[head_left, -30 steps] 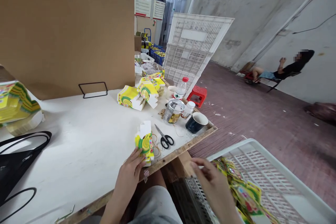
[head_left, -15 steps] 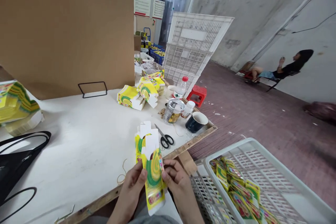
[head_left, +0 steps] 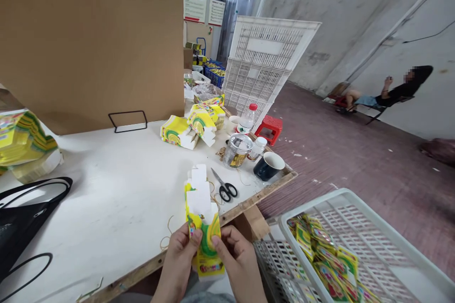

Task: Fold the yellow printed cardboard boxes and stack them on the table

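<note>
Between my two hands, over the table's front edge, is a yellow and green printed carton (head_left: 209,241) with white end flaps raised at its far end. My left hand (head_left: 182,251) grips its left side, thumb on the printed face. On the right side my right hand (head_left: 234,251) pinches it, thumb on top and fingers behind. Just beyond it another yellow carton (head_left: 190,184) with white flaps lies on the white table (head_left: 117,199), partly covered by the held one. Scissors with black handles (head_left: 225,190) lie to the right, beside some rubber bands (head_left: 213,194).
Several folded cartons (head_left: 177,130) lie farther back. Near the right edge stand a dark mug (head_left: 269,166), a clear jar (head_left: 237,150) and a bottle (head_left: 247,120). A crate (head_left: 346,194) with yellow packets (head_left: 327,255) sits at lower right. A black bag (head_left: 24,222) lies left.
The held carton has turned more upright and its far flap has tipped away from me. My right thumb has moved onto its front face. The view has shifted slightly.
</note>
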`<state>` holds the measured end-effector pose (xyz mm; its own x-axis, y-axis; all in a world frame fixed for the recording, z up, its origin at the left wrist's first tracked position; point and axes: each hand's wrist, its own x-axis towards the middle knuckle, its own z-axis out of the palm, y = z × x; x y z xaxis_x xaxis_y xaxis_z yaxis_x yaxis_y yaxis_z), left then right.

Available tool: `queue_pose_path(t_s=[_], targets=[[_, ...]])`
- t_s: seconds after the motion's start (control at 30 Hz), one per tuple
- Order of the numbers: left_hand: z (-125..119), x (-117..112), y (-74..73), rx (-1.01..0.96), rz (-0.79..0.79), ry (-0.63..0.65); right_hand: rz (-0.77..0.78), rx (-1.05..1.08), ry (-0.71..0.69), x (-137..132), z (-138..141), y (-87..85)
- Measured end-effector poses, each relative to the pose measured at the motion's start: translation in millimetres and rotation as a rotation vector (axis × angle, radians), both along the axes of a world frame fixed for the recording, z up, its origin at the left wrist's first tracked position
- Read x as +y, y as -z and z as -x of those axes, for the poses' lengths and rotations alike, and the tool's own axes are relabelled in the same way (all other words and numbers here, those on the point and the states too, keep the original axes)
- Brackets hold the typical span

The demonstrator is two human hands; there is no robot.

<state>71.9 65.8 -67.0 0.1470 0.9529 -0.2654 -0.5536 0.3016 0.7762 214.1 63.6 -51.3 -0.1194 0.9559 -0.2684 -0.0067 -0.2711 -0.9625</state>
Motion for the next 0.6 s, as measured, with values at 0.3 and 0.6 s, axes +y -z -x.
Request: queue_pose_path(t_s=[0.3,0.6], targets=[[11,-5,-26.0,0.263,-0.193,0.121,-0.157,0.062,-0.102,9,-18,-16.3],[3,-13,-27.7,-0.084,-0.104,0.167,-0.228,-0.108,-0.065,18,-31,-27.1]])
